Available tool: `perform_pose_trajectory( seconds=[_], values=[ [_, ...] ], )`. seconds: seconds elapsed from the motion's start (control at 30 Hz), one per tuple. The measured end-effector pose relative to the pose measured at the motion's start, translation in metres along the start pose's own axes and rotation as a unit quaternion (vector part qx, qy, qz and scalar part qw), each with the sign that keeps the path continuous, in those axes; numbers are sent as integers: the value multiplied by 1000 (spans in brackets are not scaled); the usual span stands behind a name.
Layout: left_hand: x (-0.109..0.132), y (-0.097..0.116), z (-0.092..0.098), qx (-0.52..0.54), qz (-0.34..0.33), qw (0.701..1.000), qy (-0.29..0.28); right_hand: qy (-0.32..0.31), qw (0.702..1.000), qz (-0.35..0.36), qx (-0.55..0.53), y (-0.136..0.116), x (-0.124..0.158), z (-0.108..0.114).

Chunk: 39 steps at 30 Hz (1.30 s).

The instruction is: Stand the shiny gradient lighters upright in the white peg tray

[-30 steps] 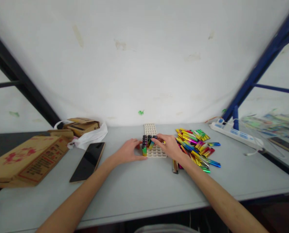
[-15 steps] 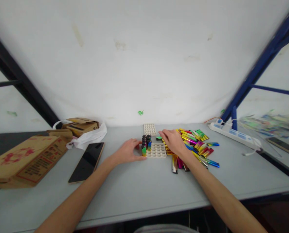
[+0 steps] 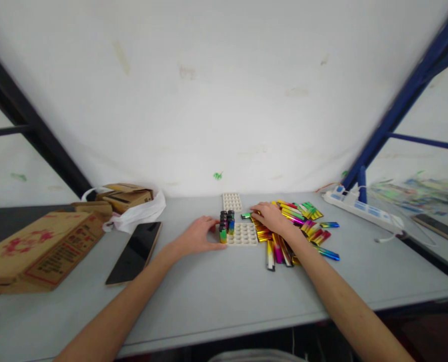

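Observation:
At the left end of a white tray with round holes (image 3: 242,235), my left hand (image 3: 199,235) is curved with its thumb at the near corner and its fingers along the side, holding the tray. Several shiny lighters with black tops (image 3: 223,233) stand upright in the tray's left columns. My right hand (image 3: 271,217) rests low over the left part of a pile of loose metallic-coloured lighters (image 3: 316,234), fingers reaching left and slightly apart. Close to its fingertips lies a green lighter (image 3: 246,215). Nothing can be made out in its grasp; the palm side is hidden.
Behind the first tray lies a second white tray (image 3: 232,201). To the left are a dark phone (image 3: 135,254), a cardboard box (image 3: 39,246), a smaller carton (image 3: 128,198) and a white plastic bag (image 3: 143,211). A power strip (image 3: 365,209) with cables runs along the right.
My right hand has shifted a little right and lower, onto the lighter pile. My left hand stays at the tray, and the standing lighters look the same.

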<state>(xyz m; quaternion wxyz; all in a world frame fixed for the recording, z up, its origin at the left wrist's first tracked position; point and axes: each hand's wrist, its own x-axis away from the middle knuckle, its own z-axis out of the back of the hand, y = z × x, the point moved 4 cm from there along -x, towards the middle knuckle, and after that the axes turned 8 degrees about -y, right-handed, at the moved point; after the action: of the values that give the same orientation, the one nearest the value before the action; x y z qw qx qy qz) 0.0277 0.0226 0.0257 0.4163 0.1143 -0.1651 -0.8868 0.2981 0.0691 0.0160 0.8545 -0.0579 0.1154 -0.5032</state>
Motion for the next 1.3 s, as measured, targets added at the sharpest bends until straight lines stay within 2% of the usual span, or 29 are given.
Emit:
perform_pose_trajectory(
  seconds=[0.2,0.3,0.37,0.47,0.6,0.7,0.8,0.87,0.97,1.13,1.3],
  values=[
    [0,-3,-2,-9,-1,1000,4,-1,998,53,-15,2,3,-1],
    [-1,-4,-3,-15,-4,1000,4,48,996,47,-57,2,4,2],
    [-1,-5,-3,-16,-4,1000,3,98,985,37,-137,0,6,6],
    [0,-5,-3,-13,-6,1000,5,125,935,33,-330,-8,7,9],
    [0,-4,-3,-11,-5,1000,6,92,828,14,-553,-27,7,3],
    [0,-3,-2,-4,-4,1000,3,86,769,-22,-633,-38,7,0],
    [0,-2,-2,-2,-3,1000,1,80,740,-37,-667,-47,5,-2],
    [0,-2,-2,-2,-4,1000,0,68,738,-38,-670,-52,6,-1],
    [-1,-3,-3,-5,-5,1000,-3,54,754,-36,-654,-59,8,-1],
    [-1,-5,-4,-8,-5,1000,2,83,816,-43,-570,-60,12,-3],
    [-1,-6,-5,-10,-9,1000,3,114,861,-34,-494,-64,13,-1]
  ],
)
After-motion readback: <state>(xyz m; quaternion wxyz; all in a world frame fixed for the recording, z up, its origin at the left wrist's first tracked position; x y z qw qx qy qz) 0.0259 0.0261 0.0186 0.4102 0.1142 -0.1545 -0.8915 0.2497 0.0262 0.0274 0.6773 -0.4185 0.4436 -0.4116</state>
